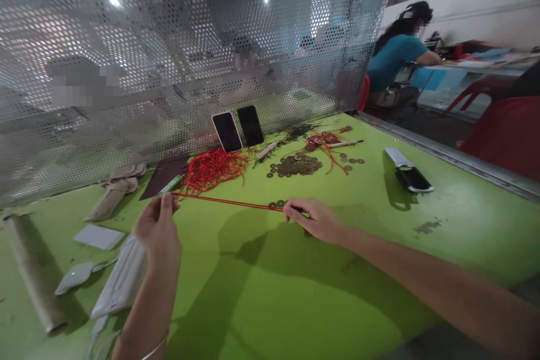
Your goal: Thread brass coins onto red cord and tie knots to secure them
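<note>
The head view has two strands of red cord [228, 201] stretched over the green table [337, 298], pinched by the left hand [159, 228] and grasped by the right hand [314, 219] near at least three coins [279, 203]. Beyond, I count two phones [228, 131] and one coin heap [298, 165].

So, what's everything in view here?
Stretched cord: two strands, red, between hands
Holed discs: many, brown, mid-table
Cord heap: one, red, left of discs
Cord tangle: one, red, behind discs
Phones: two, dark, by panel
Mesh panel: one, grey, table's back
Gadget: one, black-silver, right
Tube: one, brownish, far left
Card: one, white, left
Pouch: one, white, left
Lit device: one, white, left
Sheet: one, brown, by heap
Strips: several, beige, back left
Table: one, green, beneath
Seated person: one, blue top, right
Chairs: count unclear, red, right
Left hand: one, bare, on cord
Right hand: one, bare, on cord
</note>
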The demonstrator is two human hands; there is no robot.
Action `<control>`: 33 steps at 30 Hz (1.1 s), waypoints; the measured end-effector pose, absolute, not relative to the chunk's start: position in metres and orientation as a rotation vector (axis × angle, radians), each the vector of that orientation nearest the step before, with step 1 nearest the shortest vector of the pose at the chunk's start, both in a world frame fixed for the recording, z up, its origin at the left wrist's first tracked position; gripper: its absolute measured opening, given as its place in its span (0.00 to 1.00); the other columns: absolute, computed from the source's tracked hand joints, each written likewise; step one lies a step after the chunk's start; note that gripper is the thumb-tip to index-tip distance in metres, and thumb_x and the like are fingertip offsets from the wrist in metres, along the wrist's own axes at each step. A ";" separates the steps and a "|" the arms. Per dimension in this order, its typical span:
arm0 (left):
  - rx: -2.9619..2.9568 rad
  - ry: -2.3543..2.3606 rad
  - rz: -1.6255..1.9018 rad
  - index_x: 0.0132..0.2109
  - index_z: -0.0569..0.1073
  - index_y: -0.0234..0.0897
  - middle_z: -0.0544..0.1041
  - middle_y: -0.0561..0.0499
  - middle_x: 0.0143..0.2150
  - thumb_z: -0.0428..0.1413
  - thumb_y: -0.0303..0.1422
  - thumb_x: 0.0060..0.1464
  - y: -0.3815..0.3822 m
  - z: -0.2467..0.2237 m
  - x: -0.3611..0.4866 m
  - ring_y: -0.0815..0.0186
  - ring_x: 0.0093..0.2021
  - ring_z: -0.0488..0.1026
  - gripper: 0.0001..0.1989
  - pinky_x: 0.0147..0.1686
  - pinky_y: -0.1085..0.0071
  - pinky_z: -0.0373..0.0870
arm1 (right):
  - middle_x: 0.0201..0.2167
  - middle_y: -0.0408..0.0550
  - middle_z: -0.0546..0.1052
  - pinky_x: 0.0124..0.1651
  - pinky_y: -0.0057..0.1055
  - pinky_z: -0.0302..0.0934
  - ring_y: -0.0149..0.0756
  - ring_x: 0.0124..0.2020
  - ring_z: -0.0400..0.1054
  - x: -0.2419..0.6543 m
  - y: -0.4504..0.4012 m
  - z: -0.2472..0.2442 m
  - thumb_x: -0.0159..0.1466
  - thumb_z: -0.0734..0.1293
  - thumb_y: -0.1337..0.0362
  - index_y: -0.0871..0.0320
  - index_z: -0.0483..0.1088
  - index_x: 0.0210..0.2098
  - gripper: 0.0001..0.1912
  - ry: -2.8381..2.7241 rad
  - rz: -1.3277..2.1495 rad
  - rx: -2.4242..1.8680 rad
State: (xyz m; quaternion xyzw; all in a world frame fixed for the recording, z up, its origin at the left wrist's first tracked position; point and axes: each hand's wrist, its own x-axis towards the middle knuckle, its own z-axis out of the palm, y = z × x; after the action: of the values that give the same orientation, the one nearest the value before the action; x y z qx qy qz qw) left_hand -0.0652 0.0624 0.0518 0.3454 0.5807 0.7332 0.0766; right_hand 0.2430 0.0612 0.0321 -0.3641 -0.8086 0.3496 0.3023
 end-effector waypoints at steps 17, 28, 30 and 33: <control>0.540 1.716 2.300 0.25 0.63 0.33 0.67 0.59 0.22 0.59 0.31 0.47 0.067 0.050 -0.115 0.78 0.22 0.61 0.12 0.23 0.80 0.63 | 0.18 0.40 0.61 0.25 0.25 0.44 0.26 0.20 0.54 0.258 0.081 0.035 0.67 0.53 0.55 0.60 0.59 0.24 0.19 -2.149 0.736 -0.984; 0.474 1.735 2.317 0.29 0.65 0.29 0.66 0.58 0.24 0.51 0.20 0.52 0.065 0.053 -0.111 0.80 0.21 0.60 0.05 0.25 0.81 0.60 | 0.27 0.46 0.73 0.30 0.25 0.51 0.29 0.26 0.64 0.273 0.091 0.032 0.66 0.57 0.64 0.59 0.69 0.35 0.11 -2.462 0.584 -0.900; 0.472 1.743 2.317 0.29 0.65 0.29 0.66 0.58 0.24 0.51 0.20 0.52 0.066 0.053 -0.112 0.80 0.21 0.60 0.05 0.25 0.81 0.60 | 0.25 0.45 0.73 0.29 0.24 0.51 0.28 0.24 0.64 0.274 0.092 0.032 0.66 0.57 0.65 0.60 0.69 0.34 0.11 -2.480 0.583 -0.928; 0.478 1.753 2.300 0.29 0.65 0.30 0.66 0.59 0.23 0.52 0.20 0.52 0.066 0.053 -0.112 0.80 0.21 0.60 0.05 0.26 0.81 0.61 | 0.24 0.44 0.74 0.29 0.24 0.52 0.28 0.23 0.65 0.276 0.093 0.032 0.66 0.57 0.65 0.60 0.70 0.34 0.11 -2.480 0.615 -0.923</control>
State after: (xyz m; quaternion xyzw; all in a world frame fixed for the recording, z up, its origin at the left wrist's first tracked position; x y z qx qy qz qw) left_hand -0.1124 0.0661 0.0530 0.1622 0.5948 0.7803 0.1051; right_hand 0.2757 0.0929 0.0320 -0.3323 -0.8922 0.2215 0.2109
